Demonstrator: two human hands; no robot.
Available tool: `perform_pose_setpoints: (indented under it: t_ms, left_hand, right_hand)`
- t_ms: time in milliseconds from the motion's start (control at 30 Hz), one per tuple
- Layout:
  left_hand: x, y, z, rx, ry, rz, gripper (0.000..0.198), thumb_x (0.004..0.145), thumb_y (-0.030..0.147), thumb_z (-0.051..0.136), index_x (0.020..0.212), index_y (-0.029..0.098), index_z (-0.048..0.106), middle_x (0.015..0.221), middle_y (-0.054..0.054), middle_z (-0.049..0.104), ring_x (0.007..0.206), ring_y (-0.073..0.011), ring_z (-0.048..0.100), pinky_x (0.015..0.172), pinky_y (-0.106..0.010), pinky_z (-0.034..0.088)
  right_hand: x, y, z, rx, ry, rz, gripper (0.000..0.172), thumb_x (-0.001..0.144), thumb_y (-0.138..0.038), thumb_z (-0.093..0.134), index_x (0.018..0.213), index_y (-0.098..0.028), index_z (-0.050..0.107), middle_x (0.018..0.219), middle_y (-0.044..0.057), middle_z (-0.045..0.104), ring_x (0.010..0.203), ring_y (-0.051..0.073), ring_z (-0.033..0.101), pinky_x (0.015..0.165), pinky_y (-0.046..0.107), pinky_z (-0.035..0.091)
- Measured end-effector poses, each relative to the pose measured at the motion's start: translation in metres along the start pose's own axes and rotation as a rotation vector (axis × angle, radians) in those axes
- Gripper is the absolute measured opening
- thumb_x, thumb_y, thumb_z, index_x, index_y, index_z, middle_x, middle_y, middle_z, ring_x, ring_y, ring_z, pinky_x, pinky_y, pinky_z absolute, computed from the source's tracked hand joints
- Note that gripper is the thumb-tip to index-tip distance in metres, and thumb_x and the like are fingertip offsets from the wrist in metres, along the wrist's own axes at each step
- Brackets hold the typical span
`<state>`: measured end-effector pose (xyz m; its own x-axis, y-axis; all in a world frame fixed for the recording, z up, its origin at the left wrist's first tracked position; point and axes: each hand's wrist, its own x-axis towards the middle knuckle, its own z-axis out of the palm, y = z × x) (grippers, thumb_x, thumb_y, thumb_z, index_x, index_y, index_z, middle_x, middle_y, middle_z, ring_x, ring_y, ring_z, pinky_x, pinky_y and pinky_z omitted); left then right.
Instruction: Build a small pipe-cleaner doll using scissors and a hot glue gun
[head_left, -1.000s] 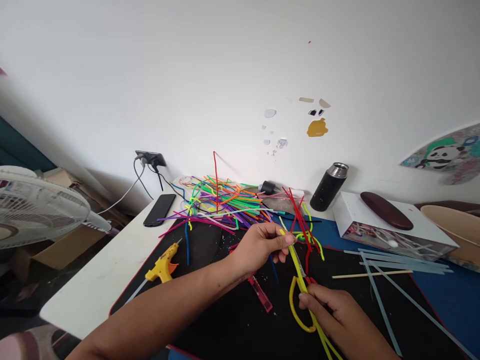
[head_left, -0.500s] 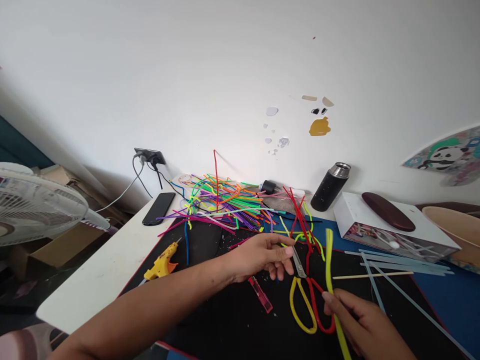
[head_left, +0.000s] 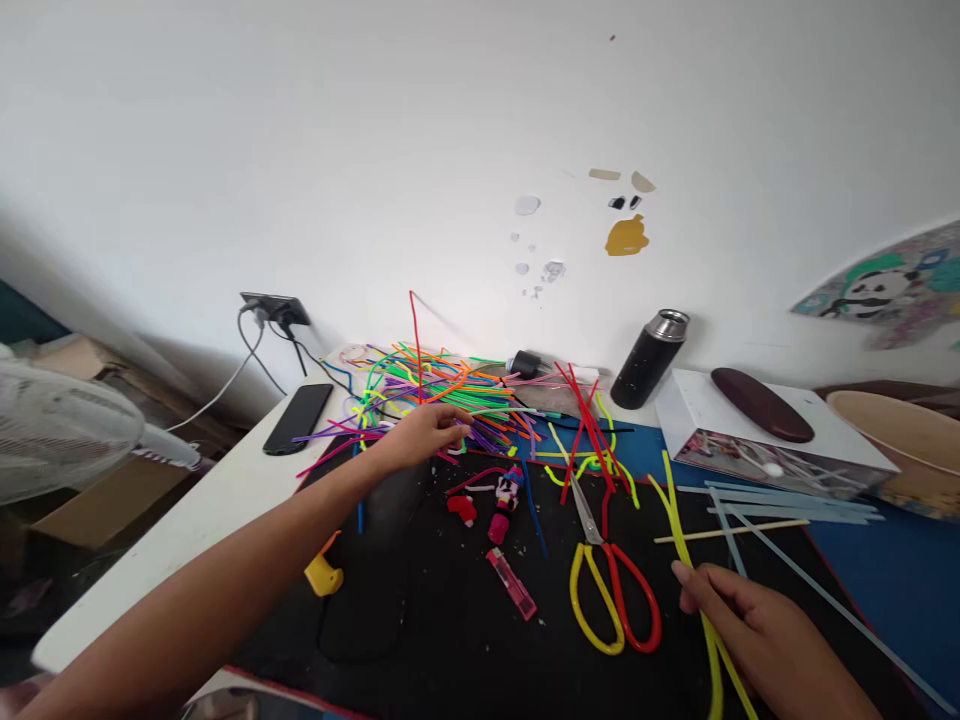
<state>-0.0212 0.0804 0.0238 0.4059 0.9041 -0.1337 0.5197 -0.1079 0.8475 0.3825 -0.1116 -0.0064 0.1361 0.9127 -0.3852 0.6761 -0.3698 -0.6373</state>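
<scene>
My right hand [head_left: 750, 610] is closed around some yellow pipe cleaners [head_left: 679, 530], whose upper ends stand apart above the thumb. My left hand [head_left: 429, 434] reaches over the front of a heap of multicoloured pipe cleaners [head_left: 480, 395]; its fingers are stretched out and slightly apart, with nothing clearly held. Scissors with one yellow and one red handle [head_left: 630, 610] lie on the black mat, left of my right hand. Nearer the middle lie a small figure of wound pipe cleaners [head_left: 505, 503], a red piece [head_left: 462, 510] and a pink cutter-like tool [head_left: 511, 584].
A yellow glue gun [head_left: 324, 575] lies under my left forearm, partly hidden. A phone [head_left: 298, 419] rests on the white table. Behind stand a black flask [head_left: 649, 360] and a white box [head_left: 780, 460] with a dark case [head_left: 761, 404]. Translucent sticks [head_left: 795, 503] lie right.
My left hand has moved left and back from above the scissors to the pipe cleaner heap, uncovering the small figure. The yellow pipe cleaners in my right hand have spread apart. The view has shifted slightly.
</scene>
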Motion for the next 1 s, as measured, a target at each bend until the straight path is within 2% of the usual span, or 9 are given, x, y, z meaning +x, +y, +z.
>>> perform_pose_setpoints:
  t_ms: [33,100,233,367,467,567,667,800,1000]
  left_hand:
    - [0.001,-0.001,-0.003,-0.003,0.002,0.002,0.054,0.083,0.060,0.067,0.112,0.015,0.074,0.077,-0.004,0.076,0.068,-0.0204,0.068,0.062,-0.029,0.049]
    - [0.002,-0.004,-0.006,0.009,0.019,0.003,0.056,0.083,0.063,0.067,0.112,0.016,0.074,0.075,-0.003,0.076,0.066,-0.0202,0.066,0.060,-0.028,0.048]
    - [0.002,-0.013,-0.008,0.031,0.002,0.000,0.053,0.084,0.062,0.065,0.112,0.018,0.075,0.076,-0.002,0.076,0.066,-0.0200,0.066,0.059,-0.028,0.047]
    - [0.004,-0.019,-0.008,0.126,0.034,0.014,0.049,0.087,0.059,0.062,0.109,0.019,0.076,0.078,-0.002,0.076,0.073,-0.0224,0.070,0.064,-0.029,0.049]
    - [0.008,-0.018,-0.011,0.295,0.091,0.032,0.048,0.091,0.057,0.056,0.113,0.019,0.076,0.076,-0.001,0.075,0.070,-0.0223,0.069,0.063,-0.029,0.047]
    - [0.014,-0.015,-0.011,0.511,0.142,0.033,0.044,0.097,0.048,0.053,0.121,0.019,0.074,0.078,-0.003,0.076,0.070,-0.0223,0.070,0.062,-0.029,0.046]
    - [0.021,-0.016,-0.009,0.625,0.160,0.030,0.035,0.097,0.040,0.056,0.120,0.020,0.074,0.088,-0.005,0.079,0.081,-0.0253,0.074,0.068,-0.030,0.047]
    - [0.030,-0.022,-0.004,0.710,0.176,0.044,0.023,0.095,0.036,0.063,0.110,0.023,0.076,0.097,-0.007,0.080,0.088,-0.0284,0.074,0.070,-0.031,0.047]
    - [0.036,-0.029,0.000,0.766,0.196,0.093,0.016,0.096,0.031,0.062,0.097,0.023,0.076,0.096,-0.007,0.078,0.088,-0.0280,0.073,0.070,-0.032,0.048]
  right_hand:
    - [-0.002,-0.004,-0.004,0.026,-0.013,0.050,0.065,0.090,-0.084,0.040,0.074,-0.026,0.064,0.046,-0.005,0.033,0.044,0.018,0.038,0.045,0.028,0.029]
    - [-0.006,-0.011,-0.011,0.007,0.041,0.034,0.064,0.091,-0.083,0.040,0.072,-0.025,0.062,0.047,-0.005,0.032,0.044,0.017,0.036,0.046,0.028,0.026]
    - [-0.008,-0.021,-0.018,-0.116,0.185,-0.092,0.062,0.093,-0.075,0.044,0.064,-0.024,0.060,0.055,0.000,0.048,0.055,0.019,0.048,0.053,0.029,0.032]
    - [-0.002,-0.019,-0.008,-0.205,0.082,-0.021,0.058,0.094,-0.070,0.041,0.065,-0.024,0.059,0.056,0.002,0.057,0.052,0.020,0.052,0.052,0.029,0.033]
    - [0.006,-0.014,0.001,-0.261,-0.012,0.031,0.055,0.097,-0.067,0.037,0.067,-0.025,0.057,0.059,0.004,0.063,0.048,0.020,0.054,0.051,0.030,0.034]
    - [0.013,-0.009,0.005,-0.332,-0.012,0.019,0.055,0.097,-0.066,0.037,0.065,-0.025,0.054,0.062,0.006,0.067,0.054,0.023,0.061,0.053,0.030,0.036]
    - [0.015,-0.008,0.002,-0.380,-0.008,0.007,0.054,0.096,-0.067,0.038,0.064,-0.026,0.053,0.058,0.006,0.066,0.054,0.024,0.063,0.053,0.030,0.037]
    - [0.012,-0.008,-0.005,-0.360,0.002,0.032,0.052,0.095,-0.067,0.039,0.074,-0.027,0.065,0.056,0.005,0.068,0.050,0.026,0.065,0.051,0.031,0.041]
    - [0.008,-0.005,-0.013,-0.234,0.136,-0.025,0.052,0.092,-0.072,0.045,0.093,-0.032,0.078,0.079,0.005,0.082,0.072,0.029,0.077,0.062,0.031,0.053]
